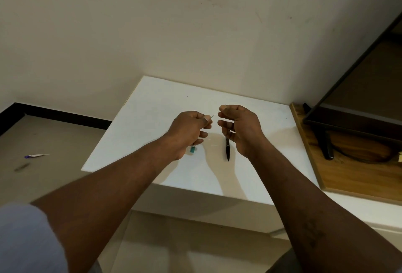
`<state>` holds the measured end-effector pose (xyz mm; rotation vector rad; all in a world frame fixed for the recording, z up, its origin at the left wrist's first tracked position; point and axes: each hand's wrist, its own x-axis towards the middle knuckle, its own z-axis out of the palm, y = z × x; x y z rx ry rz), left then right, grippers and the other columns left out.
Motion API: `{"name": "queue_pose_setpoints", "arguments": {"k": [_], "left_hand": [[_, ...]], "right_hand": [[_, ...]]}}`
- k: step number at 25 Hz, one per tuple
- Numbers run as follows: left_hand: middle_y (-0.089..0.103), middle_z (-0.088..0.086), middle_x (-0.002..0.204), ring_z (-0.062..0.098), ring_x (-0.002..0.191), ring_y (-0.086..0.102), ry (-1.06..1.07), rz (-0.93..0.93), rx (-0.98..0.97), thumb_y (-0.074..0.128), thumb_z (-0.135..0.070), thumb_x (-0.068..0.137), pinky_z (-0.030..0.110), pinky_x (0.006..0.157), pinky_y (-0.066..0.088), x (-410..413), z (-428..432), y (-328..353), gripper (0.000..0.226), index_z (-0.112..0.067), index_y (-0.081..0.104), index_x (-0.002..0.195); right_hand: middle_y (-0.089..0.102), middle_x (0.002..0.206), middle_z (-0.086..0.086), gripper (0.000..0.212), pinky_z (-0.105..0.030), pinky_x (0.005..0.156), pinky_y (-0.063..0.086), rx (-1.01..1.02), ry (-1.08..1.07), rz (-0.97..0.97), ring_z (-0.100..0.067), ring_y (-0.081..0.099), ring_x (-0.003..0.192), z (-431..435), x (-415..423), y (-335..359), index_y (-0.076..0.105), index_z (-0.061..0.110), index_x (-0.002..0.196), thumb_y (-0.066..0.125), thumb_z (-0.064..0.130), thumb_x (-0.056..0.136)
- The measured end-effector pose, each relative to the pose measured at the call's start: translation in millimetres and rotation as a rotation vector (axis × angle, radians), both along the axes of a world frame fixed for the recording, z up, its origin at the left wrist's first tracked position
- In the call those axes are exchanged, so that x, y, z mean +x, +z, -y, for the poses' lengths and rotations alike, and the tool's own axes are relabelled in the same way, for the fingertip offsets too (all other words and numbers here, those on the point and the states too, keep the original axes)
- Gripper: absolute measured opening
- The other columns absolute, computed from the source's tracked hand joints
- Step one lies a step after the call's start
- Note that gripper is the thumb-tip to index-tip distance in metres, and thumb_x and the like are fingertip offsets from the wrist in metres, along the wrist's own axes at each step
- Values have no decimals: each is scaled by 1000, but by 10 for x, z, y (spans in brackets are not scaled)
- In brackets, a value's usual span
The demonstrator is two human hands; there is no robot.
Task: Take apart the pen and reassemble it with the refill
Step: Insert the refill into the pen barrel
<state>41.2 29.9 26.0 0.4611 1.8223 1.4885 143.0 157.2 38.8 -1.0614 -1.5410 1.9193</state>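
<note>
Reaching out over the near edge of the white table (152, 103), two bare forearms end in hands held above its middle. Under them the black pen body (227, 149) lies on the table, its long axis running from near edge to far edge. Its visible end narrows toward the near edge, and its far end is hidden behind the right hand (239, 129). A small teal piece (192, 149) shows just below the left hand (189, 129); whether it is held or lying on the table cannot be told. Between the hands, above the table, a thin refill (215, 113) slants from the left thumb-and-forefinger pinch toward the far right corner, into the right hand's pinch. The remaining fingers curl loosely.
</note>
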Motion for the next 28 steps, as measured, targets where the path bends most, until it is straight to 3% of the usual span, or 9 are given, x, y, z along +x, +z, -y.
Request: {"name": "queue_pose_setpoints", "arguments": {"k": [4, 8, 13, 15, 19, 28], "left_hand": [[75, -3, 102, 16, 84, 69, -9, -97, -55, 62, -35, 103, 31, 72, 56, 44, -59, -63, 21, -18, 73, 103], [73, -4, 99, 20, 94, 68, -169, -514, -228, 70, -37, 95, 33, 76, 52, 164, -190, -197, 17, -21, 70, 101], [68, 7, 125, 27, 112, 65, -367, -738, -351, 72, -43, 93, 32, 86, 47, 396, -529, -312, 42, -24, 66, 130], [64, 10, 127, 31, 114, 64, -377, -806, -394, 70, -45, 93, 38, 96, 52, 455, -646, -362, 47, -24, 64, 134], [62, 9, 121, 31, 107, 65, -329, -852, -450, 68, -45, 95, 46, 96, 57, 463, -751, -399, 38, -23, 65, 126], [69, 4, 116, 28, 106, 66, -294, -830, -433, 70, -26, 91, 31, 78, 44, 345, -770, -433, 21, -23, 68, 112]], "right_hand": [[82, 97, 2, 11, -25, 68, 58, -21, -192, -78, -13, 77, 76, -190, 83, 57, 76, 16, 105, 69, 20, 98], [83, 97, 0, 14, -25, 68, 59, -71, -267, -101, -17, 77, 82, -377, 237, 63, 75, 12, 107, 67, 19, 98], [83, 95, 2, 15, -24, 68, 59, -60, -281, -63, -14, 77, 80, -456, 354, 39, 76, 13, 108, 68, 20, 97], [83, 95, 2, 14, -25, 67, 59, -43, -279, -51, -13, 77, 78, -495, 398, 24, 77, 13, 107, 68, 20, 97], [83, 95, 1, 13, -25, 66, 60, -40, -280, -36, -14, 77, 79, -564, 470, -12, 77, 14, 105, 69, 21, 97], [83, 95, 1, 13, -25, 64, 58, -38, -269, 1, -15, 76, 82, -623, 461, -62, 77, 15, 104, 70, 22, 97]]}}
